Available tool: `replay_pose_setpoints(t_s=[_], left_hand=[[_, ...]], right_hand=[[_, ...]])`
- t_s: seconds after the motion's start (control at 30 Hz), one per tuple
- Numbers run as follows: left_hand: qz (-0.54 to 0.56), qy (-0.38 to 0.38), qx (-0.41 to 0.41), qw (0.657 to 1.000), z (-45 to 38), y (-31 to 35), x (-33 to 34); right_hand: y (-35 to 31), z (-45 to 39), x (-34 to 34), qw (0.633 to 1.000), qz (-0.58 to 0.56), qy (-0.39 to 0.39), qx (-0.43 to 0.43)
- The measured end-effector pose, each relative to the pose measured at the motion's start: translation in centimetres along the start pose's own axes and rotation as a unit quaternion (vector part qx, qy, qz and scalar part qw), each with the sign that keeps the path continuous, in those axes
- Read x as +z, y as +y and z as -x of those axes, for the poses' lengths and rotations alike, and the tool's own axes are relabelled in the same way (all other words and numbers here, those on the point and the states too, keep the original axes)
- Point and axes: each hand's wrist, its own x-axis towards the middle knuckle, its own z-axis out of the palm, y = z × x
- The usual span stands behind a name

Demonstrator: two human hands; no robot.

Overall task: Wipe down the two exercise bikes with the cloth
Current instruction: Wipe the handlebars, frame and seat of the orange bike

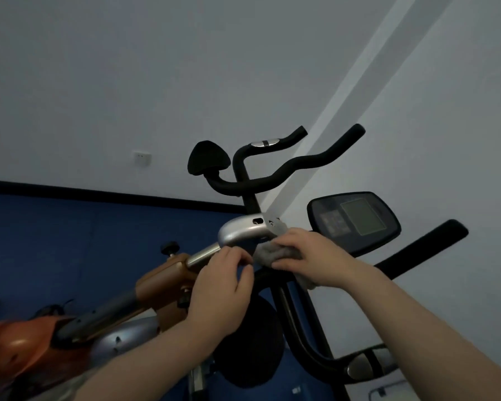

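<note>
An orange exercise bike slants from lower left up to a silver head piece with black handlebars. My right hand grips a grey cloth against the underside of that silver piece. My left hand sits just below the chrome stem, fingers curled, pinching at the cloth's left edge. A second bike with a black console and black frame stands behind on the right.
A white wall fills the upper view, with a socket at left. A blue wall panel runs behind the bikes. A black round seat or pad hangs below my hands. An orange flywheel cover is at lower left.
</note>
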Motion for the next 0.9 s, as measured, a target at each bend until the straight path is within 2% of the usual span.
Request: replay_pose_setpoints(t_s=[0.17,0.23,0.33,0.43,0.53,0.6,0.67,0.73,0.83,0.9], left_hand=[[-0.001,-0.006,0.010,1.000,-0.1,0.1,-0.1],[0.002,-0.008,0.012,1.000,-0.1,0.0,-0.1],[0.001,-0.009,0.012,1.000,-0.1,0.0,-0.1],[-0.006,-0.006,0.010,1.000,-0.1,0.1,-0.1],[0.001,-0.011,0.000,1.000,0.1,0.0,0.0],[0.008,-0.022,-0.012,1.000,0.2,0.0,0.0],[0.006,-0.027,-0.023,0.999,0.2,0.2,0.0],[-0.002,-0.032,-0.032,0.999,0.1,0.3,0.0],[0.002,-0.034,-0.042,0.999,0.2,0.2,-0.1],[-0.002,-0.035,-0.039,0.999,0.2,0.3,-0.1]], right_hand=[[-2.1,-2.0,1.3,0.995,0.017,0.091,-0.025],[-1.5,-0.9,1.6,0.995,0.015,0.089,-0.051],[-0.6,0.1,1.2,0.996,-0.050,0.052,-0.060],[-1.4,-1.5,0.9,0.991,-0.092,0.096,-0.014],[-1.7,-1.4,1.5,0.990,-0.049,0.134,-0.014],[-0.9,-0.4,1.5,0.995,-0.029,0.093,-0.031],[-0.8,-0.7,0.9,0.996,-0.062,0.050,-0.026],[-1.4,-1.9,1.1,0.994,-0.070,0.086,-0.006],[-2.5,-2.3,2.8,0.985,0.037,0.169,-0.004],[-2.6,-1.1,2.9,0.990,0.032,0.135,-0.033]])
